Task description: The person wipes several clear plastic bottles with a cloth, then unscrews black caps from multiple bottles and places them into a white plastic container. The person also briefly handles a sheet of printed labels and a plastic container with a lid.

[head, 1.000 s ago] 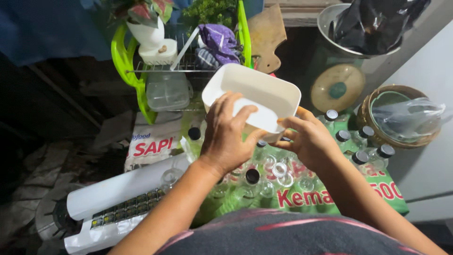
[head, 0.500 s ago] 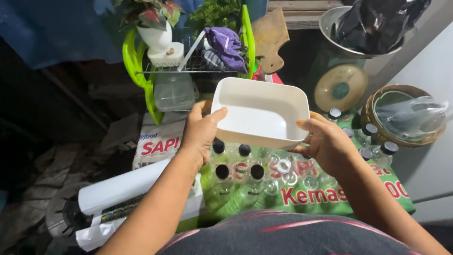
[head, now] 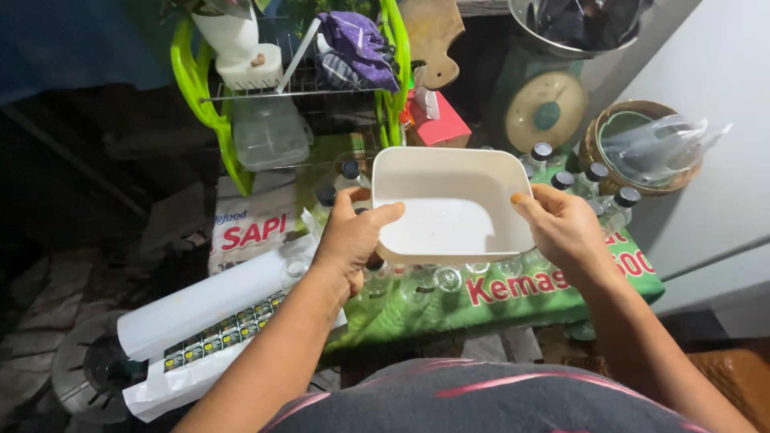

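White rectangular plastic tub held level between both hands, above the clear glass bottles on the desk; left hand grip clamps its left rim; right hand grip clamps its right rim; long axis runs left-right; open side up.

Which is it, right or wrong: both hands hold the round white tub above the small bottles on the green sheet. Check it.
Wrong in one respect. The white tub is rectangular with rounded corners, not round. The head view shows the left hand and right hand gripping its two sides, above the small bottles on the green sheet.
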